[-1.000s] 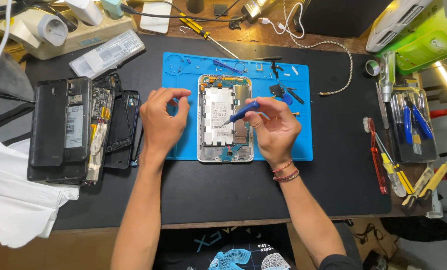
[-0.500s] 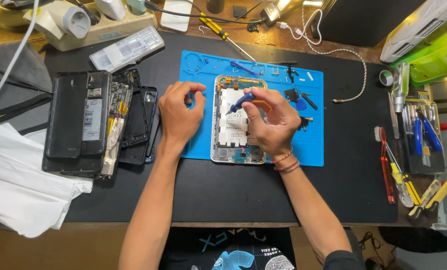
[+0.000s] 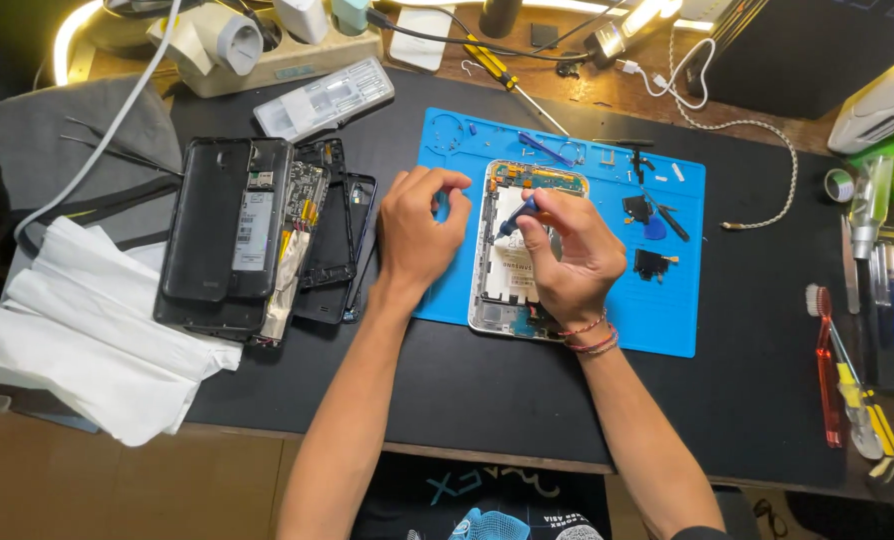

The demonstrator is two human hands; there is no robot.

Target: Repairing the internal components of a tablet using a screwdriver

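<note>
Opened white-framed tablet w/ back cover off (image 3: 512,262) lies upright on the blue rubber work mat (image 3: 667,300), mid-desk. Right hand (image 3: 564,255) sits over the tablet's middle, fingers pinched shut around a small blue-handled tool (image 3: 516,214), tip angled down-left onto the upper left part of the board. Left hand (image 3: 417,228) rests on the mat's left edge, just beside the tablet frame; fingers curled loosely, whether they hold anything can't be told.

Vs half a sec ago: both hands in much the same pose and place on the tablet, tool still gripped the same way; the view itself has shifted a bit, so everything sits slightly lower and to the right in frame.

Around: small black loose parts (image 3: 650,263) on the mat right of the tablet. Left of the mat, a black dismantled phone w/ back shell and frames stacked (image 3: 229,225). Further left, white folded cloth (image 3: 97,335). Above, clear plastic bit case (image 3: 324,97) and yellow-black screwdriver (image 3: 502,66). Far right, red-handled and yellow tools (image 3: 847,385) on the black desk mat (image 3: 467,390).
</note>
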